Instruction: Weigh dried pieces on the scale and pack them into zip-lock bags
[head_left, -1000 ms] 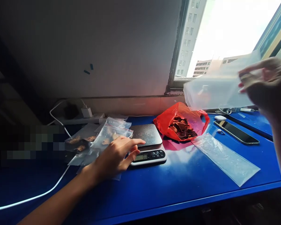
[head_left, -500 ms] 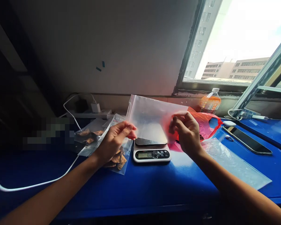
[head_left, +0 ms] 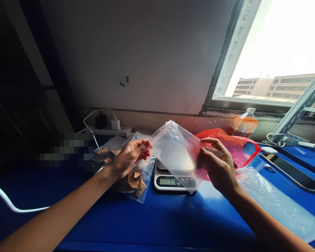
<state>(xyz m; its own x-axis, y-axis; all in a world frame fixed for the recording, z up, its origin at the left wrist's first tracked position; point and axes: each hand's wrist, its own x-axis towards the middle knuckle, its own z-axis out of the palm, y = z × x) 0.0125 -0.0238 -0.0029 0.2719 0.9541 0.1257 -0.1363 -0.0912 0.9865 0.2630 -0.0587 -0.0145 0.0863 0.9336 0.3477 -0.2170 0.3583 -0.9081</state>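
Observation:
A clear, flat zip bag (head_left: 177,140) hangs tilted cornerwise over a white digital scale (head_left: 157,187), its lower corner in front of the scale's buttons. My left hand (head_left: 132,155) pinches the bag's left side between thumb and fingers. At its right side, my right hand (head_left: 219,164) grips the bag, with some fingers blurred behind the translucent plastic. Nothing shows inside this bag. The scale's display is lit and seems to read zero. Beneath my left hand lies a clear bag of brown dried slices (head_left: 133,180), with another bag of slices (head_left: 103,150) behind it.
A red plastic bag (head_left: 212,134) sits right of the scale, before an orange drink bottle (head_left: 244,124). Clear empty bags (head_left: 275,199) and a phone (head_left: 291,168) lie to the right. A white cable (head_left: 18,209) crosses the left; a power strip (head_left: 124,131) runs along the wall.
The held bag has turned from nearly square-on to cornerwise, and its lower corner has dropped over the scale's front. The whole view has shifted slightly.

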